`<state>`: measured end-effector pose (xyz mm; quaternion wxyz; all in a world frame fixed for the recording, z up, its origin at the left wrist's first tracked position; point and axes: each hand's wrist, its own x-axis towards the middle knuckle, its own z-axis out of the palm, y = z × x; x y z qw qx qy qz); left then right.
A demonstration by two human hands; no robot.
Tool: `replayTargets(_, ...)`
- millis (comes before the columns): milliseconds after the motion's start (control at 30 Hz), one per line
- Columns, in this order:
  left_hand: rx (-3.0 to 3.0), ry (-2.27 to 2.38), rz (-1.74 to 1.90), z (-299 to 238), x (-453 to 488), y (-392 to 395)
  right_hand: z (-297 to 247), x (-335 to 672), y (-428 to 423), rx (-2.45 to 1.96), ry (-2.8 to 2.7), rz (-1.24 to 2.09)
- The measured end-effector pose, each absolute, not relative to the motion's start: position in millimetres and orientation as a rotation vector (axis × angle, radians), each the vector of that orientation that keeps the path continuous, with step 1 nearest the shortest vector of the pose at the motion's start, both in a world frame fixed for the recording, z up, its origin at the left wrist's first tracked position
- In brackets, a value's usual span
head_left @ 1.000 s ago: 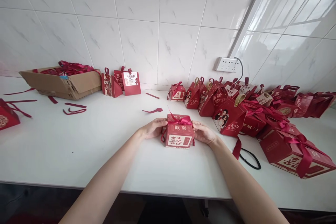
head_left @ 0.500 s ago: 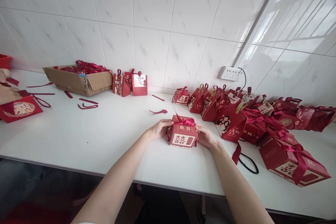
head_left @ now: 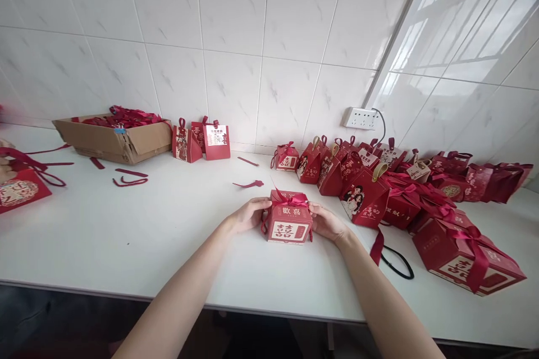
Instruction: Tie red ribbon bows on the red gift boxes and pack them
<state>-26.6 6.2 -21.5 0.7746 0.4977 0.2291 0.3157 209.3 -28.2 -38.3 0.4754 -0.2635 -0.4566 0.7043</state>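
A small red gift box [head_left: 288, 224] with white panels and printed characters sits on the white table in front of me. A dark red ribbon bow [head_left: 291, 198] is tied across its top. My left hand [head_left: 248, 215] grips the box's left side near the upper edge, fingers closed against it. On the opposite side, my right hand [head_left: 327, 221] holds the upper right edge the same way. Ribbon loops hang at both sides of the box, partly hidden by my fingers.
Many red gift boxes [head_left: 365, 196] crowd the right side, with a larger bowed box [head_left: 467, 258] in front. A black loop [head_left: 398, 262] lies near them. A cardboard box [head_left: 122, 143] of ribbons stands at back left. Another person's hand holds a red box [head_left: 23, 189] at far left.
My view has shifted slightly, so things appear lower and to the left. Both my hands keep their hold on the box. The other person's hand at far left has moved partly out of view.
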Motion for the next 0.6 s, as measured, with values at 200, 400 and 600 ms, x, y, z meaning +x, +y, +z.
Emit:
replayTargets(200, 1.051, 0.447, 0.657, -18.1, -28.8, 2.2, -34.2, 209.8, -31.4, -0.655, -1.098, 1.774)
replayTargets(400, 1.081, 0.458, 0.576, -12.9, -32.4, 7.2, -30.6, 212.4, -29.6, -0.669, -1.101, 1.815)
replayTargets(600, 1.102, 0.494, 0.548, -10.3, -33.8, 9.6, -28.8, 214.6, -25.8, -0.68, -1.117, 1.853)
